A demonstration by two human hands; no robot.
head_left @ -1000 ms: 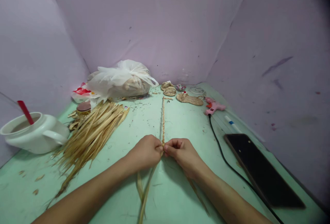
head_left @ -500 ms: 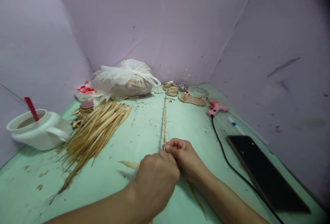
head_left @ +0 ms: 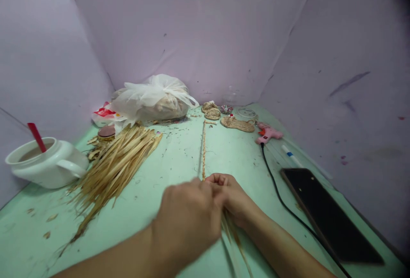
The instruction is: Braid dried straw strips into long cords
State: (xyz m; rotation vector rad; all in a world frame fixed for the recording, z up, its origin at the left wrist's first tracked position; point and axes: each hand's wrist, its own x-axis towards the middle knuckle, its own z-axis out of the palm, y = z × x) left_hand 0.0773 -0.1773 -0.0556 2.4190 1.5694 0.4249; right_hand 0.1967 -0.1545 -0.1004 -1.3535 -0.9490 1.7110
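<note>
Straw plait (head_left: 203,150) lies straight along the green table (head_left: 179,158). Its far end is up by the small woven pieces and its near end is in my view at the hands.

Change over the last second: the left hand (head_left: 187,220) was level with the right, both pinching the plait end. It has since swung over toward the camera and now sits in front of the right hand (head_left: 229,194), motion-blurred, with its back to the lens. The fingers are hidden, so I can't tell what it grips or how closed it is.

The right hand has barely moved. Its fingers are curled tight, nipping the plait's near end against the table.

The loose strands (head_left: 232,235) used to trail left under the left wrist. They now run back between the two forearms.

I read that as a strand carried across at the working end while the right hand anchors.

The straw pile (head_left: 117,165), white pot (head_left: 48,167) and glue gun (head_left: 268,133) are unchanged.
</note>
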